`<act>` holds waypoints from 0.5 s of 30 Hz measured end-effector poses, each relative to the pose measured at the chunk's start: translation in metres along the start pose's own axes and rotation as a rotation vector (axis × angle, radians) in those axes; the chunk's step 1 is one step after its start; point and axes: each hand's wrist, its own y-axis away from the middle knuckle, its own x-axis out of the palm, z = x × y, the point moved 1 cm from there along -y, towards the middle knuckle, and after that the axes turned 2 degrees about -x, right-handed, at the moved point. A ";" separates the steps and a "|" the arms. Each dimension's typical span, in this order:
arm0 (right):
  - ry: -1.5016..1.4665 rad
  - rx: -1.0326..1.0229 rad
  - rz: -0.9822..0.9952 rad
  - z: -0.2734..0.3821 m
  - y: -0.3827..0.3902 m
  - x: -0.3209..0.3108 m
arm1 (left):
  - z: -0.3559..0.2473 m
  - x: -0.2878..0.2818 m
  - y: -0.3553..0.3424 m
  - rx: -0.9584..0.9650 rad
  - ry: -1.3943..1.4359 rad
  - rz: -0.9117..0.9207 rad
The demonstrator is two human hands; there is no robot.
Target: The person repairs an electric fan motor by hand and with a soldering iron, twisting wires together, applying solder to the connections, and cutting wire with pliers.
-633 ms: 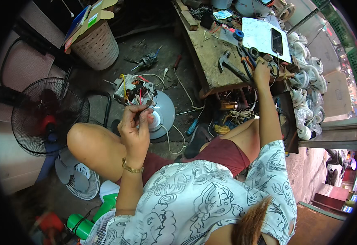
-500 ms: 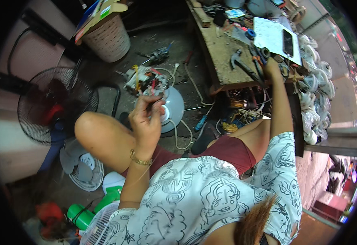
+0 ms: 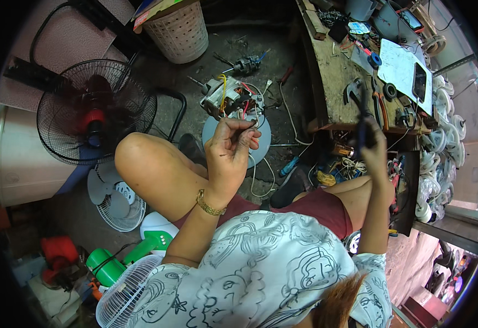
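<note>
Left hand (image 3: 229,156) pinches thin wires from the white fan motor with coloured leads (image 3: 229,98) just beyond its grip. Right hand (image 3: 371,150) grips a dark tool (image 3: 362,117) at the wooden desk (image 3: 334,82). Wiring step; next likely brings tool to wires.

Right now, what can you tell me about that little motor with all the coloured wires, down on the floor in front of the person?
The fan motor sits on a round pale disc on the dirty floor, just beyond the person's knees. Its housing looks like whitish plastic or metal, with a thin shaft sticking out toward the upper left. Yellow, red and white wires loop out of it. The left hand, raised in front of it, pinches thin wire ends; whether these come from the motor is unclear.
</note>
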 end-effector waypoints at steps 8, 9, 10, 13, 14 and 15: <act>0.119 -0.259 0.224 0.068 0.025 0.106 | 0.009 -0.002 -0.003 0.001 0.142 0.009; 0.187 -0.345 0.238 0.073 0.024 0.108 | 0.010 -0.002 -0.003 0.007 0.124 0.018; 0.177 -0.395 0.206 0.075 0.023 0.112 | 0.010 -0.002 -0.003 0.008 0.127 0.016; 0.205 -0.398 0.203 0.077 0.022 0.114 | 0.010 0.000 -0.004 -0.003 0.128 0.007; 0.206 -0.398 0.202 0.077 0.021 0.114 | 0.009 0.000 -0.005 0.012 0.115 0.014; 0.210 -0.406 0.198 0.076 0.021 0.114 | 0.010 -0.001 -0.005 0.023 0.103 0.023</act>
